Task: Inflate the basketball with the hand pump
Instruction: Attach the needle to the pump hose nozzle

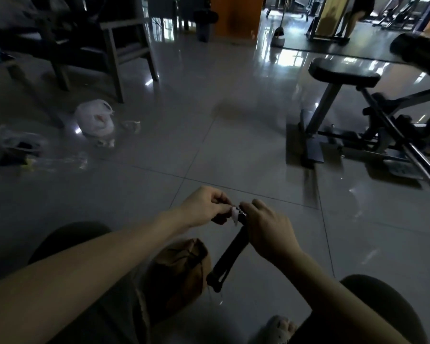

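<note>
Right hand (pixel 268 232) tight around the hand pump (pixel 230 259); left hand (pixel 204 209) in a pinch on its white tip piece (pixel 235 215).

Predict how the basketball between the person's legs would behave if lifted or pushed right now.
The basketball looks caved in and creased, so it would probably sag and fold rather than hold shape. Its flattened form seems unlikely to roll. On the glossy tiled floor it may slide instead.

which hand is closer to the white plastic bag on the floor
Left. The left hand pinches at the tip of the pump, on the side toward the white plastic bag; the right hand grips the pump, farther from the bag.
</note>
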`<state>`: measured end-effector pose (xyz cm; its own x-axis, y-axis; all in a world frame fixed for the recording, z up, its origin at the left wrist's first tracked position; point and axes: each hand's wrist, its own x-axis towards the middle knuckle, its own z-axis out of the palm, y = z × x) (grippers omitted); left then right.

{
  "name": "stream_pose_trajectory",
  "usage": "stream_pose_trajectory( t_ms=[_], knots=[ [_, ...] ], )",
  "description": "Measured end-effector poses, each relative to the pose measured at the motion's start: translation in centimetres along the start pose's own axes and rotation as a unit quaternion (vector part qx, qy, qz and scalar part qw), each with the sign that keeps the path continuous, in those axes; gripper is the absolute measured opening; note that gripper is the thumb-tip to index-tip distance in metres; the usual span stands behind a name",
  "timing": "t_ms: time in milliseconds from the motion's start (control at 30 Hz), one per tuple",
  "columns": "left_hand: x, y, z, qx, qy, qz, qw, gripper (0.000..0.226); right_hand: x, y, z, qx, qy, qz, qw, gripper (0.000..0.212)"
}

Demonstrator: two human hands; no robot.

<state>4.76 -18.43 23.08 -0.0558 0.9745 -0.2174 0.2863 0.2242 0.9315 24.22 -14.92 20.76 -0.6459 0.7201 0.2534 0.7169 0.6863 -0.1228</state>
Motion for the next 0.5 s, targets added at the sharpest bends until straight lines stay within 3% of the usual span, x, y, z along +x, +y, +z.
stream_pose_trajectory(
  t_ms=[67, 133, 200, 267, 367, 500],
  knots=[
    [0.1, 0.3, 0.1, 0.072, -0.022, -0.024, 0.997, 0.008, 0.6, 0.0, -0.2, 0.049, -0.026, 0.058, 0.997, 0.011],
    [0.3, -0.8, 0.9, 0.098, -0.050, -0.063, 0.992, 0.009, 0.9, -0.4, 0.5, 0.074, -0.059, 0.104, 0.990, 0.011],
    [0.4, -2.8, 2.1, 0.050, -0.058, -0.107, 0.991, 0.013, 0.6, -1.0, 1.8, 0.079, -0.086, 0.122, 0.986, 0.011],
    [0.1, -4.9, 2.8, -0.014, -0.016, -0.129, 0.991, 0.013, -0.4, -1.6, 3.2, 0.083, -0.106, 0.125, 0.983, 0.009],
    [-0.2, -6.4, 2.8, -0.051, 0.044, -0.097, 0.993, 0.006, -2.1, -2.6, 4.7, 0.129, -0.131, 0.146, 0.972, 0.017],
    [0.0, -4.7, 2.9, -0.078, 0.027, -0.029, 0.996, 0.006, -2.2, -2.9, 4.2, 0.218, -0.115, 0.188, 0.951, 0.028]
  ],
)
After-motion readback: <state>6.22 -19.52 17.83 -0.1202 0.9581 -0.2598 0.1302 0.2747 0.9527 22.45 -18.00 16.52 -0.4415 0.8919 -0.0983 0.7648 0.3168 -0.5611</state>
